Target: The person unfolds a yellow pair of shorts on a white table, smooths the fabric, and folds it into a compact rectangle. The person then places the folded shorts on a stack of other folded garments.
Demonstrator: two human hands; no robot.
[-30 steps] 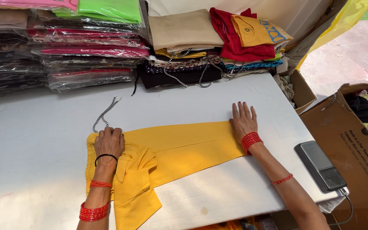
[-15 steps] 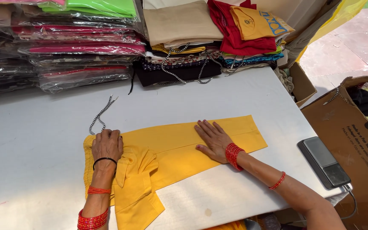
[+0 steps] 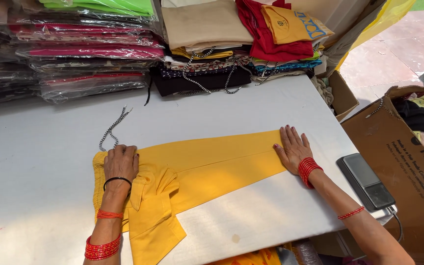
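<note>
A pair of yellow trousers (image 3: 207, 169) lies flat across the white table (image 3: 45, 147), legs stretched to the right, with a pocket lining (image 3: 150, 216) turned out near the front edge. A black-and-white drawstring (image 3: 113, 128) trails from the waistband. My left hand (image 3: 121, 162) presses palm-down on the waistband at the left. My right hand (image 3: 293, 148) lies flat, fingers spread, on the leg ends at the right. Red bangles sit on both wrists.
Plastic-wrapped garment stacks (image 3: 74, 54) line the back left. Folded clothes in beige, red and yellow (image 3: 241, 34) are piled at the back centre. A phone (image 3: 366, 180) lies at the table's right edge. An open cardboard box (image 3: 408, 147) with clothes stands to the right.
My right hand slid left along the leg to the middle, then back right to the leg ends. My left hand stayed on the waistband.
</note>
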